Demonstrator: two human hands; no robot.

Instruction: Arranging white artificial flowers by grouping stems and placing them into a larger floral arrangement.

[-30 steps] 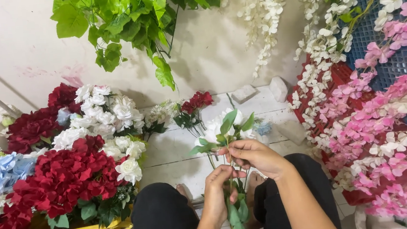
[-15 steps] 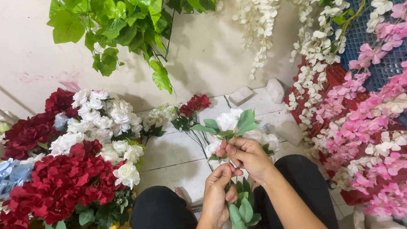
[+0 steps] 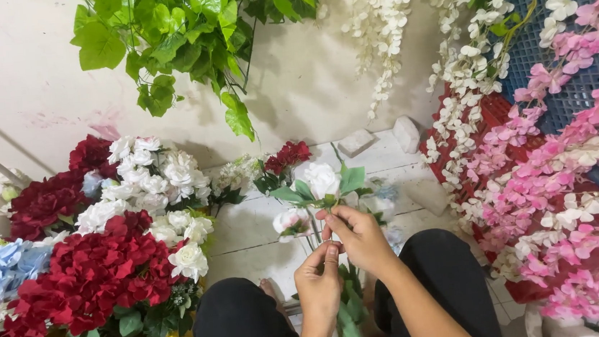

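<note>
Hands have shifted little: right hand (image 3: 360, 237) still pinches the white artificial rose stem (image 3: 321, 181) beneath its bloom, left hand (image 3: 318, 286) clasping lower.

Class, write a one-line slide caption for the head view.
Both hands, left hand and right hand, grip a white rose stem among red, white and pink flowers.

From my head camera, both my hands meet at centre between my knees, the right hand (image 3: 360, 237) just above the left hand (image 3: 319, 284), both on the flower stems (image 3: 313, 226). The rose (image 3: 321, 179) sits above them. A flower arrangement (image 3: 97, 244) lies left; hanging blossom strands (image 3: 568, 188) lie right; leafy vines (image 3: 186, 34) hang overhead, before the wall (image 3: 9, 71).
</note>
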